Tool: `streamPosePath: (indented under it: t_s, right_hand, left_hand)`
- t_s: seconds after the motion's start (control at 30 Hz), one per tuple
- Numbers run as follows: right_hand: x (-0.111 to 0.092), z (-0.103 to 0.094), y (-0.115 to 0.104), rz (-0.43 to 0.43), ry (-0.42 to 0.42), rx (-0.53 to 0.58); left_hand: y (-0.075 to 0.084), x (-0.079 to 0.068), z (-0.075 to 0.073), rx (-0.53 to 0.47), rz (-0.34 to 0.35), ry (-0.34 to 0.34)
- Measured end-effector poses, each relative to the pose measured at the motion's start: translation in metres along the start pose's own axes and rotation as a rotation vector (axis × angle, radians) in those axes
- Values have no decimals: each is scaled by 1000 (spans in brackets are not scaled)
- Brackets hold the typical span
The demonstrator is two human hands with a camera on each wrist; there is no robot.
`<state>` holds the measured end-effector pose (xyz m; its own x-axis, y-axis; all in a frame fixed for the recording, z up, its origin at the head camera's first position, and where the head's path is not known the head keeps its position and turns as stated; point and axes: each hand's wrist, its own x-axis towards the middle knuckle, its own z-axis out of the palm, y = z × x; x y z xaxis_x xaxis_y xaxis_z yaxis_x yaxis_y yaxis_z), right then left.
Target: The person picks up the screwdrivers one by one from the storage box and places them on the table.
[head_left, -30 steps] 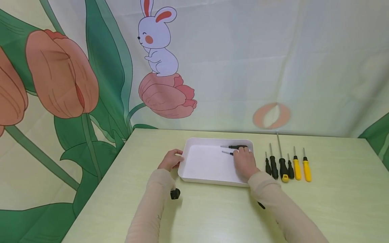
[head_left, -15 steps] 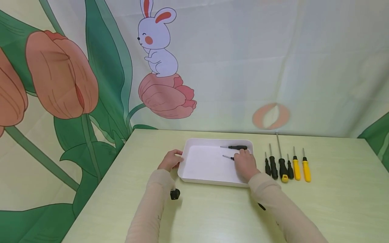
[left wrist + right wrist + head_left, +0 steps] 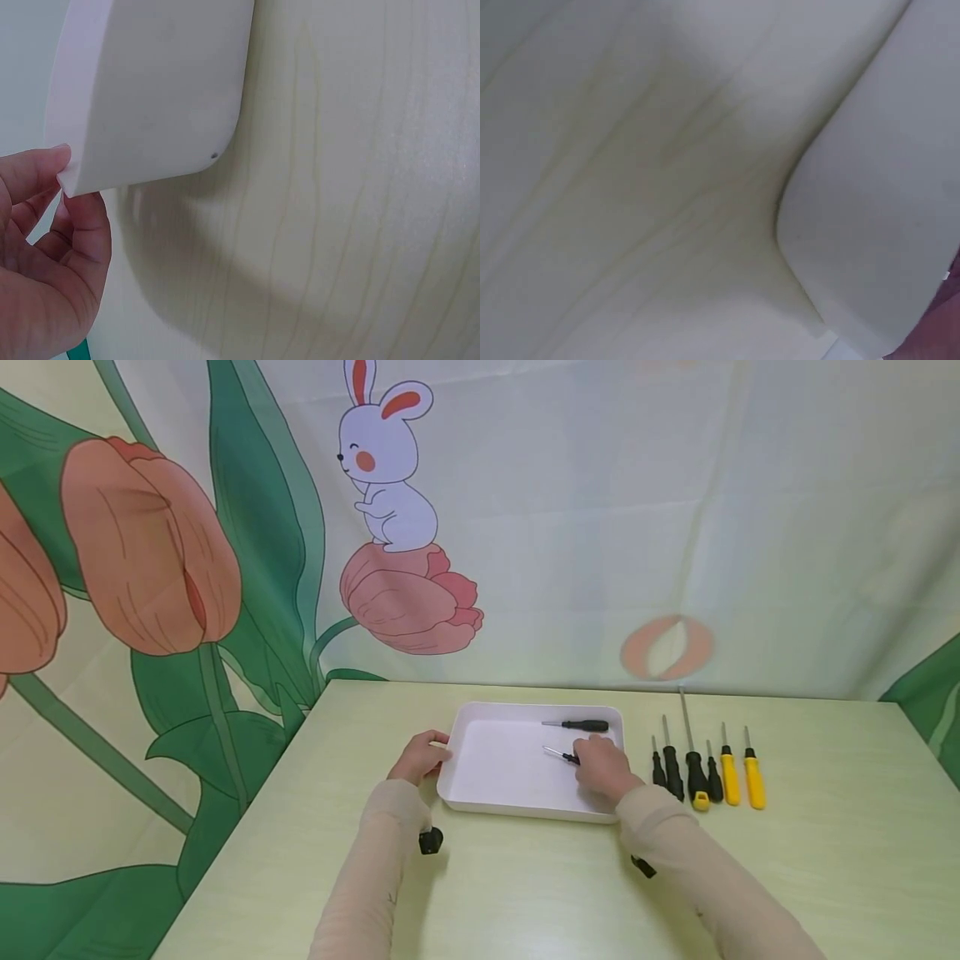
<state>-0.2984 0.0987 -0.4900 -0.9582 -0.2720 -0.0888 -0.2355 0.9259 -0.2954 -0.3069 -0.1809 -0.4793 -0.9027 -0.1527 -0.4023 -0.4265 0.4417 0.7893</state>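
A white rectangular tray stands on the table in the head view. At its left end my left hand pinches the rim; the left wrist view shows thumb and fingers of this hand on either side of the tray's edge. Over the tray's right part, my right hand grips a small black-handled screwdriver, its shaft pointing left and most of its handle hidden under the hand. Behind it, another black screwdriver lies in the tray along the far wall.
Right of the tray, several screwdrivers lie in a row with shafts pointing away: black ones, a large one with a yellow-marked black handle, and two yellow ones. A printed curtain hangs behind the table.
My right hand has moved slightly toward me inside the tray with the small screwdriver, away from the one at the far wall. The left hand has stayed at the rim.
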Motion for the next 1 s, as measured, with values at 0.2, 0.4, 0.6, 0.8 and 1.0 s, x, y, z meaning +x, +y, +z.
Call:
streamPosePath:
  t_s: [0.2, 0.4, 0.6, 0.8, 1.0]
  right_hand:
    - [-2, -5, 1, -14, -41, 154]
    - [-1, -7, 5, -10, -111, 361]
    - [2, -6, 9, 73, -201, 563]
    - [-2, -11, 11, 118, -272, 732]
    - [-7, -19, 14, 131, -313, 859]
  left_hand:
    - [1, -1, 0, 16, -11, 4]
    - [1, 0, 1, 19, -22, 3]
    - [-3, 9, 0, 12, -11, -14]
    - [-1, 5, 1, 13, -28, 3]
    - [2, -1, 0, 11, -29, -1]
